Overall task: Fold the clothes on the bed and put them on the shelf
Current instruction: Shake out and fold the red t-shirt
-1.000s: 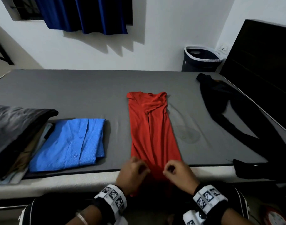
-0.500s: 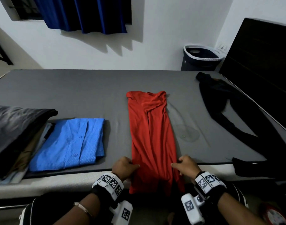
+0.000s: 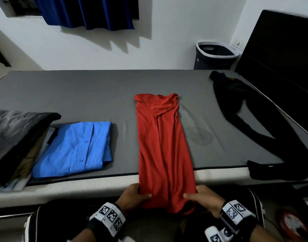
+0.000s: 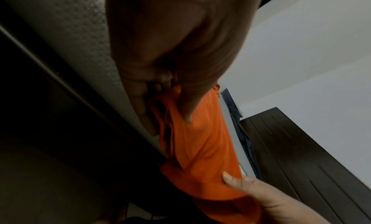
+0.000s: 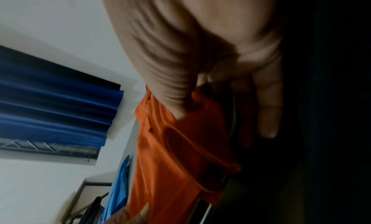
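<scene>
Now we are pinching the red shirt (image 3: 160, 145), lying lengthwise across the bed (image 3: 97, 95) with its hem hanging over the near edge, our left hand (image 3: 132, 196) gripping one lower corner and our right hand (image 3: 202, 198) the other.

The head view looks forward and down from above the bed's (image 3: 80, 95) near edge, facing the far wall, curtain (image 3: 87, 13) at 11 o'clock and laundry basket (image 3: 216, 55) at 1 o'clock. The left wrist view sits very close behind the left hand (image 4: 176, 45), rolled sideways, looking along the mattress side toward the dark headboard (image 4: 301, 156) at 4 o'clock. The right wrist view, equally close behind the right hand (image 5: 200, 53), faces the opposite way, toward the curtain (image 5: 56, 107) at 9 o'clock. All three share the red garment's (image 3: 163, 145) hanging end.
</scene>
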Demonstrator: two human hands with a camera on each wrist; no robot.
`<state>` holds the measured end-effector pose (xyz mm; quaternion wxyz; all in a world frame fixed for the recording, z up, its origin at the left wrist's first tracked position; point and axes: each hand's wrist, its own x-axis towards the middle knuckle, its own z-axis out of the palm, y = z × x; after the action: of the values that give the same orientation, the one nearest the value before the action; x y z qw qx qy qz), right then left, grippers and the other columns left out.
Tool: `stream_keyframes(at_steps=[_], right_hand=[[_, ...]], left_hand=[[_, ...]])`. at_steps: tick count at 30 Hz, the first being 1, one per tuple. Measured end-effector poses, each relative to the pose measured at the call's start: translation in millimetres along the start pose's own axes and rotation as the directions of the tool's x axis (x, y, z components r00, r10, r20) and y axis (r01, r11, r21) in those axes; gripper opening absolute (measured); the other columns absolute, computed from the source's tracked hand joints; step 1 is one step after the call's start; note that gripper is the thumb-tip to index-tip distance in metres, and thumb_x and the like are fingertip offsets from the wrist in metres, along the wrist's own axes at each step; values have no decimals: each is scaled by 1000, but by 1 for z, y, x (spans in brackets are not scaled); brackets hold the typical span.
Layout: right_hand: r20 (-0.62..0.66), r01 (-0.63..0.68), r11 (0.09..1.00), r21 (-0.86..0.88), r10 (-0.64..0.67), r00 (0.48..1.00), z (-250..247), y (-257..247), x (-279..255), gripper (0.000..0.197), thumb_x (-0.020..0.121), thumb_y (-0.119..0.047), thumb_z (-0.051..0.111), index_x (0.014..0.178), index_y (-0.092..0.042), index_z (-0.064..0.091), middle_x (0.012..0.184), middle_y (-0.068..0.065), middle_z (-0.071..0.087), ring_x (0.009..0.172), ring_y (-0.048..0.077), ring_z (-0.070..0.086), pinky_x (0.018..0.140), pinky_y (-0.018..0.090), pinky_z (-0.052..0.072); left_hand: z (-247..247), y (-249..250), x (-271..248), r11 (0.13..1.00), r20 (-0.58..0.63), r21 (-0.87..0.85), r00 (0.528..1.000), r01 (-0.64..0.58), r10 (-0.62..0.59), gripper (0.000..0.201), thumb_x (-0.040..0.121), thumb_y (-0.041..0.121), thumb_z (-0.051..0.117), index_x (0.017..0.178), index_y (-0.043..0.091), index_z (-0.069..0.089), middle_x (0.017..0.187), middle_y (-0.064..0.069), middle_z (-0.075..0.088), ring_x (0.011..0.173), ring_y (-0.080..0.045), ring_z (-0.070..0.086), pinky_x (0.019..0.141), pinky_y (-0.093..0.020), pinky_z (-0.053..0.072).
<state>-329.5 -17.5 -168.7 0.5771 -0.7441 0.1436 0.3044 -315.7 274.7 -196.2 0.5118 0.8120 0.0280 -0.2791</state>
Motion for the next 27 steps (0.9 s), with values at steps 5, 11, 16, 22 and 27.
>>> stream_keyframes(at_steps=[5, 11, 16, 22, 27], right_hand=[[-83, 136, 988, 72, -130, 988, 4, 7, -1, 25, 89, -2, 65, 113, -8, 65, 109, 11, 73, 99, 21, 70, 88, 32, 54], [-206, 377, 912, 162, -342, 917, 9, -4, -27, 55, 88, 7, 63, 128, -26, 45, 115, 2, 68, 103, 27, 69, 90, 41, 55], [16, 349, 937, 2, -349, 937, -1, -21, -54, 14, 89, -4, 66, 89, -13, 76, 91, 4, 74, 85, 7, 64, 78, 16, 47], [68, 283, 955, 84, -289, 955, -8, -43, -56, 35, 93, 6, 39, 93, 1, 74, 98, 7, 75, 93, 10, 66, 79, 12, 45], [222, 246, 939, 240, -300, 928, -20, -68, -46, 49, 64, 5, 50, 109, -3, 70, 108, 24, 68, 90, 24, 60, 76, 25, 48]], left_hand=[[8, 10, -15, 998, -150, -58, 988, -38, 29, 47, 81, 13, 78, 114, 16, 45, 103, 1, 63, 88, -2, 62, 71, -12, 52], [-1, 32, -41, 960, -218, -130, 951, -249, 217, 52, 76, 18, 79, 103, 41, 40, 96, -5, 73, 86, -18, 71, 79, -39, 58], [-20, 51, -54, 962, 16, 14, 962, -272, 272, 17, 78, 29, 78, 93, 36, 72, 93, 11, 74, 88, -2, 67, 87, -26, 54], [-36, 60, -55, 942, 160, -318, 974, -103, 161, 22, 94, 9, 55, 97, 6, 77, 107, -10, 74, 103, -19, 67, 90, -23, 50], [-60, 73, -43, 933, 362, -309, 884, -186, 296, 57, 76, -15, 45, 126, 7, 61, 122, -21, 65, 106, -28, 59, 88, -31, 48]])
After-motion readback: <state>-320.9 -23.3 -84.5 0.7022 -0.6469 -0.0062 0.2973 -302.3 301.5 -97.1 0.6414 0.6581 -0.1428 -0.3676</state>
